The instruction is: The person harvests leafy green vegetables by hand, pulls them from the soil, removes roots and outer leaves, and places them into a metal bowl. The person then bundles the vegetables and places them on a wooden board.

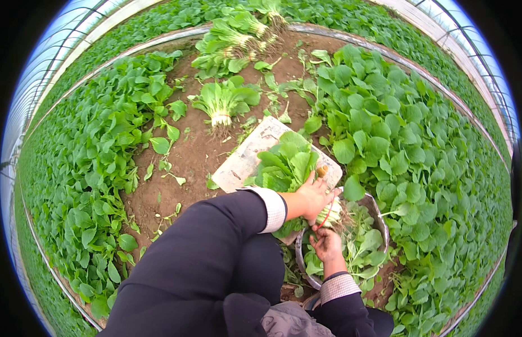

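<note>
A bunch of leafy greens (286, 164) lies across a worn whitish board (239, 166), its leaves pointing away from me and its pale stems (333, 212) and roots overhanging the board's right side. My left hand (313, 198) presses over the bunch where leaves meet stems, its fingers spread along it. A thin red band (326, 217) passes over the stems. Below them, my right hand (328, 245) pinches the band's lower end between thumb and fingers. Whether the band closes around the underside is hidden. A brownish-orange knob-like object (322, 170) rests beside my left fingertips.
A round grey-rimmed container (385, 229) under the roots holds loose leaves. Beyond the board, a tied bunch (222, 105) lies on the soil (193, 151), with several more bunches (239, 40) farther off. Dense growing greens flank me on the left (92, 177) and right (383, 126).
</note>
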Motion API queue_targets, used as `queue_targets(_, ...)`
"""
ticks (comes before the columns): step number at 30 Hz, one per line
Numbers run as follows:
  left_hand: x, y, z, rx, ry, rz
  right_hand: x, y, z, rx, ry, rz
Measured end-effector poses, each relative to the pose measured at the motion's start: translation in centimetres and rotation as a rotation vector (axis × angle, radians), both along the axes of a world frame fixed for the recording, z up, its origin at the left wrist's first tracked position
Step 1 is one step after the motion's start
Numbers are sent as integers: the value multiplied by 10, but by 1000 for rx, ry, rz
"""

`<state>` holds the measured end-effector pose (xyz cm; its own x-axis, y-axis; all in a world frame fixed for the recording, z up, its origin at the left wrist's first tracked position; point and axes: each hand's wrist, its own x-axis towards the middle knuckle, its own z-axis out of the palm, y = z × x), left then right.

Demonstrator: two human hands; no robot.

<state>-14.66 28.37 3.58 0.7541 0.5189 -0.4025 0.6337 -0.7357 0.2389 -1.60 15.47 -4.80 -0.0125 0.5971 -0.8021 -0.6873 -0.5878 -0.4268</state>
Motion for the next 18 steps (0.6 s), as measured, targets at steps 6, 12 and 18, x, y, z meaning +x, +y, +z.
queue_targets(6, 1, 0, -6, 33, 14, -7, -25, -13, 30, 5, -49, 125)
queue_targets(12, 5, -1, -4, 27, 88, -30, -18, -13, 91, 304, -299, 76)
queue_targets(18, 10, -7, 6, 69, 132, -229, 23, 67, 97, 313, -217, -153)
